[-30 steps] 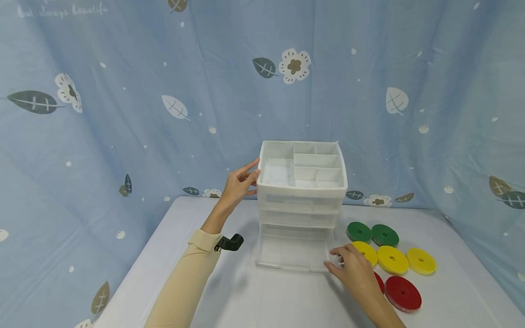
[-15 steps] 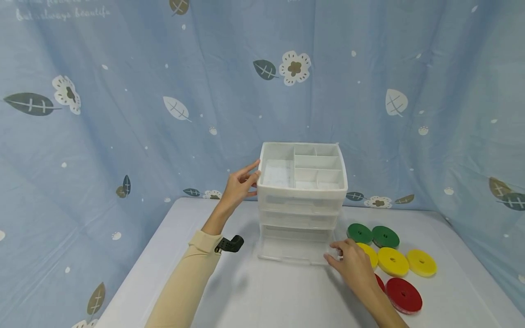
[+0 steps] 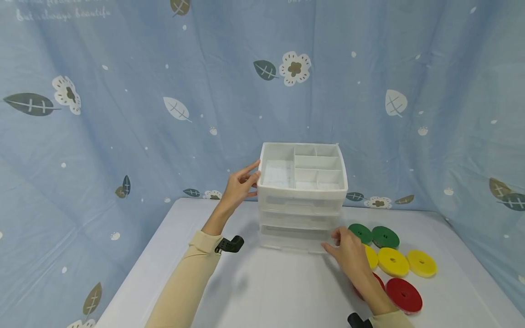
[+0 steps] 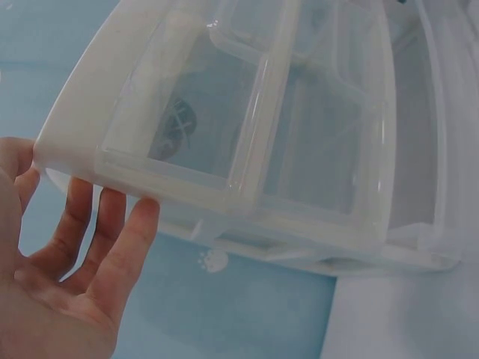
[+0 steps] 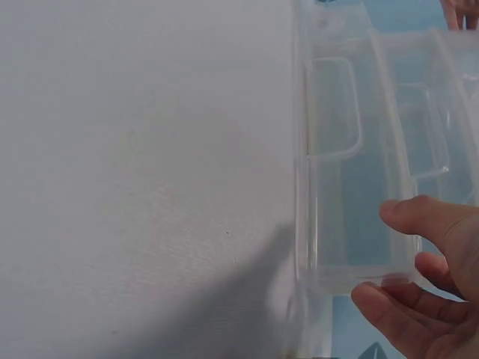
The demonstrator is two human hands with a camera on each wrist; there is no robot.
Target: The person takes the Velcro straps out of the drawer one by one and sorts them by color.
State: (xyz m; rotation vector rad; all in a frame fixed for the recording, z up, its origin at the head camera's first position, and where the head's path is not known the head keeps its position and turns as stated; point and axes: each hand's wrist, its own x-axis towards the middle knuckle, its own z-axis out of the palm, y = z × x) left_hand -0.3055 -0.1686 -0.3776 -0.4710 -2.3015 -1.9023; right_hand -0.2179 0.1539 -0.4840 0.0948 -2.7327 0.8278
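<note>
A white plastic drawer organizer (image 3: pixel 302 193), with a divided tray on top and three translucent drawers, stands upright on the table. Its bottom drawer (image 3: pixel 293 238) sticks out a little at the front. My right hand (image 3: pixel 350 255) grips that drawer's right front corner. The right wrist view shows the thumb on the clear front and the fingers (image 5: pixel 385 314) round the side. At the organizer's upper left side, my left hand (image 3: pixel 238 187) rests its fingertips against the wall. In the left wrist view the fingers (image 4: pixel 123 254) touch the pale frame, with the thumb at its top corner.
Right of the organizer lie flat round rolls with small center holes: two green (image 3: pixel 385 237), three yellow (image 3: pixel 393 261) and two red (image 3: pixel 404 295). My right forearm partly covers one red roll. A blue patterned curtain (image 3: pixel 229 91) hangs behind the white table (image 3: pixel 262 291).
The bottom drawer has slid back into the organizer, away from me, with my right hand moving along at its corner. My left hand has stayed at the organizer's side.
</note>
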